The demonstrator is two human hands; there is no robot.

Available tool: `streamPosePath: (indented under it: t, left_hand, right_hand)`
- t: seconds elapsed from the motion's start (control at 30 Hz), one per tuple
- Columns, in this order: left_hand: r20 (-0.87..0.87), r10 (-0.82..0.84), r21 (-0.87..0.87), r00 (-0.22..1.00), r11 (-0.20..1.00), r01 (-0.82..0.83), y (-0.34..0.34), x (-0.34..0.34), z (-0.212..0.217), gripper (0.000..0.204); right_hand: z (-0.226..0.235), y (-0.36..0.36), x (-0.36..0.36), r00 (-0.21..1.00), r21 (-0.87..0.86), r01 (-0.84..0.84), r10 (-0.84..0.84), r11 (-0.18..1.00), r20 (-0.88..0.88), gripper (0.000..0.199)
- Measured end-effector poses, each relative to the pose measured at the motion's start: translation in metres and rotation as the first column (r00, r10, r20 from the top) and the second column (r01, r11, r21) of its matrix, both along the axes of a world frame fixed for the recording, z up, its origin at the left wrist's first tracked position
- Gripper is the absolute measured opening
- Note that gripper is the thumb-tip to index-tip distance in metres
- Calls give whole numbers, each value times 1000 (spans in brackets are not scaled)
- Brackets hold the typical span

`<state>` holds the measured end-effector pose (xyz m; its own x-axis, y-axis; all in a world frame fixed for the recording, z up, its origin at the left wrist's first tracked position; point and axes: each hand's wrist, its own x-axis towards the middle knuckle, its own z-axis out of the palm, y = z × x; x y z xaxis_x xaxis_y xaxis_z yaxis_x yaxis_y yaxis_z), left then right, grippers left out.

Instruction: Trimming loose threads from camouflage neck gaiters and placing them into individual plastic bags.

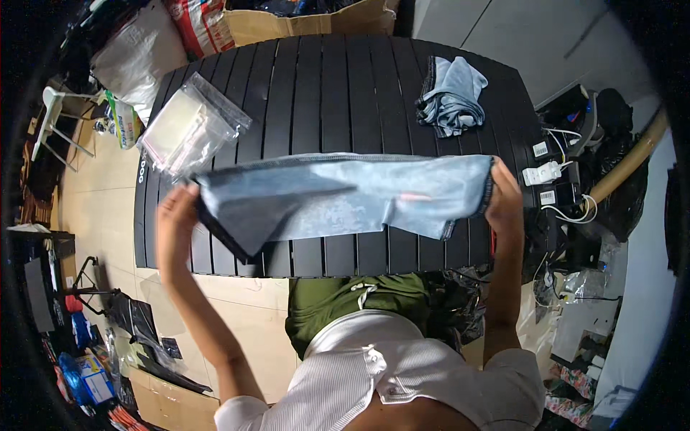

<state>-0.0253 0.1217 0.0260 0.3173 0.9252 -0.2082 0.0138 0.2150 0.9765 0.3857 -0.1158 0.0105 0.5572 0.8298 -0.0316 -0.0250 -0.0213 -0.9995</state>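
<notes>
White shirt (323, 381) foremost, fingers (506, 179) pinch blue cloth (345, 205) at both ends.

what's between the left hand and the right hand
A blue denim-look cloth with dark edges, stretched from the left hand to the right hand over the black slatted table, in the head view.

2 arms (205, 327) spread, fingers (506, 181) pinching.

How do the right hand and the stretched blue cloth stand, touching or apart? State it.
Touching: the head view shows the right hand gripping the right end of the stretched blue cloth.
</notes>
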Motion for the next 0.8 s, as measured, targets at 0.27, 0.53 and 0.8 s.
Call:
streamPosePath:
  t: [0.27, 0.53, 0.8]
  left_hand:
    - [-556, 19, 669, 831, 604, 434, 160, 97, -11, 30]
    - [-461, 37, 772, 887, 510, 380, 84, 186, -75, 32]
    - [-805, 130, 566, 578, 461, 684, 70, 109, -119, 39]
  right_hand:
    - [-77, -9, 35, 855, 134, -20, 87, 991, -512, 21]
    - [-72, -24, 6, 940, -222, 251, -292, 942, -176, 40]
    - [-73, -14, 38, 976, -254, 21, 36, 967, 217, 52]
